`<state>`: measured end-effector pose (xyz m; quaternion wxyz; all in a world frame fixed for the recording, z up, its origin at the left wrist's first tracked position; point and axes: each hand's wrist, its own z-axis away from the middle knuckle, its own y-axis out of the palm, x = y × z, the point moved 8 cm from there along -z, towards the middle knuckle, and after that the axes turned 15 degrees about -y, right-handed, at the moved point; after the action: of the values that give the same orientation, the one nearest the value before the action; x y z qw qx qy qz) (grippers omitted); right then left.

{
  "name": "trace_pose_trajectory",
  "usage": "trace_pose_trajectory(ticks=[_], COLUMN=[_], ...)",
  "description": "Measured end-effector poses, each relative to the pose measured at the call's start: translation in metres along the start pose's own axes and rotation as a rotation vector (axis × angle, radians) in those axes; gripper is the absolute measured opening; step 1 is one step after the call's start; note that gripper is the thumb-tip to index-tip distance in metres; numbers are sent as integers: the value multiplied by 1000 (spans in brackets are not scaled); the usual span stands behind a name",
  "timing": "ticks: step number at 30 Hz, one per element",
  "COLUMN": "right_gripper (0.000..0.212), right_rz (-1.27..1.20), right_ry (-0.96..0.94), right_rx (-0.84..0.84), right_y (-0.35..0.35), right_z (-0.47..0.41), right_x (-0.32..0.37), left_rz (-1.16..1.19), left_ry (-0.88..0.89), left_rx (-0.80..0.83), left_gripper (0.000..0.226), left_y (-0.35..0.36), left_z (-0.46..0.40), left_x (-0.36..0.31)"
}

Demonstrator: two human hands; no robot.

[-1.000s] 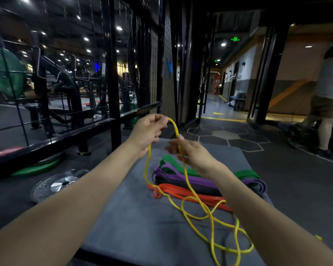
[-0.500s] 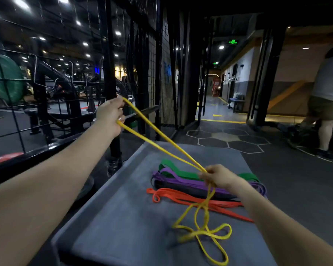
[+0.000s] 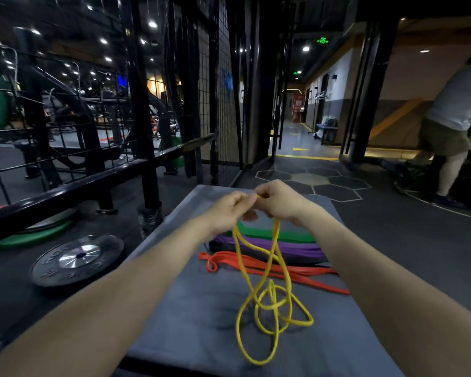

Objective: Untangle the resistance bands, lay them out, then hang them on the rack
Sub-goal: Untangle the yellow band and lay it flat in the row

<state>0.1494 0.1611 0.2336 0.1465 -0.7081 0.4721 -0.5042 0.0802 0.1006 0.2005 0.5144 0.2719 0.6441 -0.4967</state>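
Observation:
My left hand [image 3: 229,209] and my right hand [image 3: 279,201] meet above the grey mat [image 3: 196,308], both pinching the top of a thin yellow band [image 3: 269,297]. The yellow band hangs down from my fingers and lies in tangled loops on the near part of the mat. Behind it lie an orange band [image 3: 256,263], a purple band [image 3: 291,247] and a green band [image 3: 267,235], side by side across the mat. A black rack rail [image 3: 93,180] runs along the left.
A black weight plate [image 3: 78,259] lies on the floor left of the mat, with a green plate [image 3: 33,236] beyond it under the rail. A black upright post [image 3: 140,104] and wire mesh stand behind. A person [image 3: 452,126] stands at the far right.
My left hand came back from the upper left to meet my right hand over the mat. The stretched yellow band has gone slack and dropped into loops.

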Motion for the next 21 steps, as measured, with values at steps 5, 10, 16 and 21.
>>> trace_pose_trajectory(ticks=[5,10,16,21], right_gripper=[25,20,27,29], right_rz=[-124,-176,-527,-516], right_ry=[116,195,137,38], right_rx=[56,33,-321,-342], right_y=[6,8,-27,-44], right_z=[22,51,26,-4], right_x=[-32,-70,-40,0], left_rz=[-150,127,-109,-27], left_ry=[8,-13,-85,-68], left_rx=[-94,-417,-257,-17], left_gripper=[30,34,32,25], left_y=[-19,-104,-85,-42], left_z=[-7,0,1,0], left_x=[8,12,36,18])
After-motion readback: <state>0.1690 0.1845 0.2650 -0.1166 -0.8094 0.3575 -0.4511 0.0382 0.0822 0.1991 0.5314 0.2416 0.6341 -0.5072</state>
